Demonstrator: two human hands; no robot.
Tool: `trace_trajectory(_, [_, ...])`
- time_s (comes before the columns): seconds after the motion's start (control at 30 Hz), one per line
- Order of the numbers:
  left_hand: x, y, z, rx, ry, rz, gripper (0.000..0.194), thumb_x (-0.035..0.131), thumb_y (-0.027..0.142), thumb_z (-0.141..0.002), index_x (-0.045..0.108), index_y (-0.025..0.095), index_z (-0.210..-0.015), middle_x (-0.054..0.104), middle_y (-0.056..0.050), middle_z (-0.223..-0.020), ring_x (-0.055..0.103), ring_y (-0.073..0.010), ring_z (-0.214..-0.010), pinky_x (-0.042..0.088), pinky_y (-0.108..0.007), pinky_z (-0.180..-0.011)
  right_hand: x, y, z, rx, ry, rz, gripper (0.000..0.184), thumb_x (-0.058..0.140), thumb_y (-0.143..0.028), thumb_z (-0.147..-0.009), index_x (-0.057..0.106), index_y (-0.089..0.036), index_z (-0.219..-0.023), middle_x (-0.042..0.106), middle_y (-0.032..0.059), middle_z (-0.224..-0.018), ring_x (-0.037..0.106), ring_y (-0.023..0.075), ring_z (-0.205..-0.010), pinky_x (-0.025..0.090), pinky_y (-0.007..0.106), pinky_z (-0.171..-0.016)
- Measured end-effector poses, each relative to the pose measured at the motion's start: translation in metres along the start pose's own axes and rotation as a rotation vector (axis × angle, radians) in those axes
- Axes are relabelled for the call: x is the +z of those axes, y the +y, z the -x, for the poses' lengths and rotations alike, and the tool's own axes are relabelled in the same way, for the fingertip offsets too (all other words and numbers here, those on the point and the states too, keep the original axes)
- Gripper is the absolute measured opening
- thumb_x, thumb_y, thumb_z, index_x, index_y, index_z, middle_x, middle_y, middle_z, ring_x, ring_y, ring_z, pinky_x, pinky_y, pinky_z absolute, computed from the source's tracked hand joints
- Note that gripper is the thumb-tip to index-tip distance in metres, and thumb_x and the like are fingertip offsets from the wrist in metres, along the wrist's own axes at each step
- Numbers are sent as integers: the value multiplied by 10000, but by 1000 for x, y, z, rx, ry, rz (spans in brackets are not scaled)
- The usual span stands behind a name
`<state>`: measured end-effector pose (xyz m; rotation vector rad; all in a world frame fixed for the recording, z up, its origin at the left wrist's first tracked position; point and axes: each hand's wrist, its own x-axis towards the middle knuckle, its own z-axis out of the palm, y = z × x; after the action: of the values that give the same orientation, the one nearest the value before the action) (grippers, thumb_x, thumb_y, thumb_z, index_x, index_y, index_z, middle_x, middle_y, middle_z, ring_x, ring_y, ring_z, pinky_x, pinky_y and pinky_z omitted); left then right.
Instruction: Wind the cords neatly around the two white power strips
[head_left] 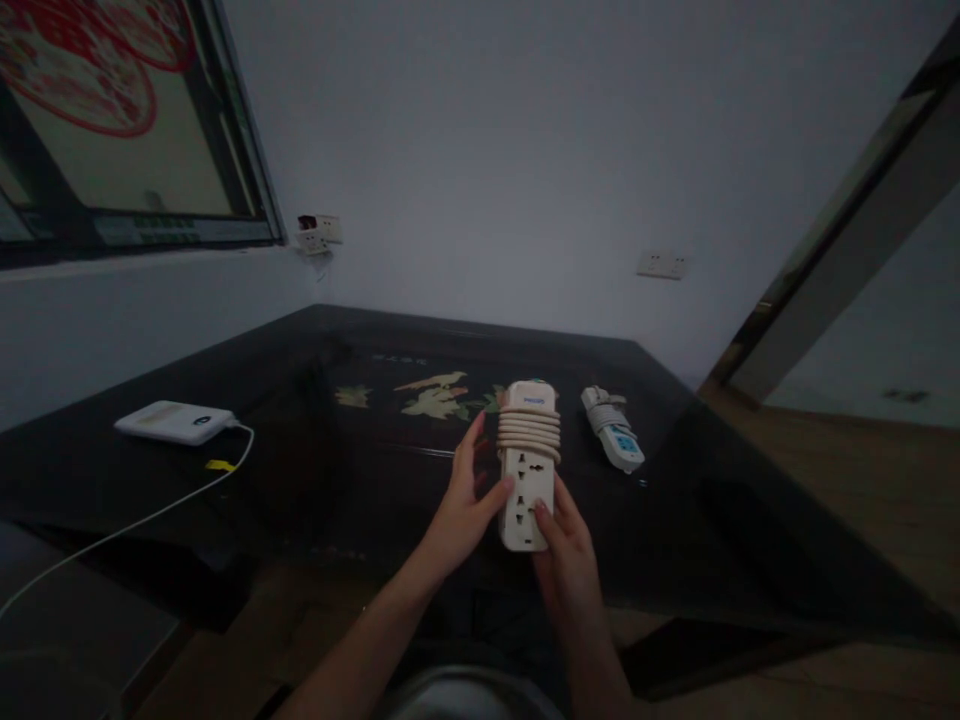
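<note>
In front of me, above the near part of the dark table, is a white power strip (528,525) with its cord (529,433) wound in several turns round its upper half. My right hand (571,550) grips the lower right end, thumb on the socket face and fingers behind. At the left edge, my left hand (469,495) holds the strip with its thumb on the front; its forefinger stretches up beside the wound cord. A second, smaller power strip (621,447), white with blue sockets and its cord wrapped round it, lies on the table to the right.
The black glossy table (390,500) carries a bird-and-flower inlay (435,398). A white power bank-like device (174,422) lies at the left, its white cable (150,520) running off the near edge. Wall sockets (661,265) and a window (135,130) are beyond.
</note>
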<state>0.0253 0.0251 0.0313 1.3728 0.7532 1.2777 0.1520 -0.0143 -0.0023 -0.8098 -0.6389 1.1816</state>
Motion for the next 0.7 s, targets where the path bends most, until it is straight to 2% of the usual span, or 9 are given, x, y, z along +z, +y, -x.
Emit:
trace_trajectory(0.1, [12, -21, -24, -61, -50, 136, 731, 663, 303, -785, 275, 240, -1402, 362, -143, -1435, 381, -266, -1307, 337, -426, -1062, -13, -10, -15, 80, 39, -82, 598, 796, -293, -641, 609, -217, -1204, 662, 84, -1188, 632, 264, -1062, 489, 440, -944])
trace_trajectory(0.23, [25, -36, -54, -290, -65, 287, 687, 699, 315, -756, 355, 221, -1344, 492, -136, -1329, 480, -258, -1218, 418, -403, -976, -30, -20, -29, 90, 67, -100, 524, 812, -266, -615, 662, -212, -1114, 702, 65, -1104, 671, 240, -970, 529, 402, -882])
trace_trajectory(0.37, [28, -37, -65, -446, -219, 441, 490, 738, 376, -721, 563, 190, -1139, 624, -102, -1131, 587, -229, -1024, 483, -352, -827, -36, -21, -29, 77, 58, -126, 492, 810, -269, -623, 670, -224, -1093, 706, 57, -1096, 673, 231, -960, 537, 391, -865])
trace_trajectory(0.43, [26, -35, -66, -459, -262, 481, 434, 762, 403, -690, 628, 158, -1022, 657, -91, -1044, 609, -197, -931, 479, -313, -801, -36, -19, -26, 74, 38, -124, 498, 808, -263, -629, 664, -231, -1105, 700, 55, -1113, 666, 232, -980, 529, 394, -880])
trace_trajectory(0.5, [24, -34, -65, -441, -257, 463, 413, 776, 399, -674, 656, 141, -973, 675, -85, -1000, 616, -177, -885, 469, -289, -794, -36, -16, -23, 80, 13, -114, 505, 802, -260, -641, 653, -235, -1123, 690, 55, -1137, 659, 233, -1000, 522, 398, -893])
trace_trajectory(0.7, [18, -27, -64, -395, -333, 428, 448, 799, 337, -654, 666, 123, -1023, 692, -112, -1021, 627, -203, -929, 450, -320, -860, -40, -11, -21, 80, -8, -68, 609, 797, -260, -653, 583, -251, -1223, 659, 56, -1198, 617, 250, -1092, 495, 422, -936])
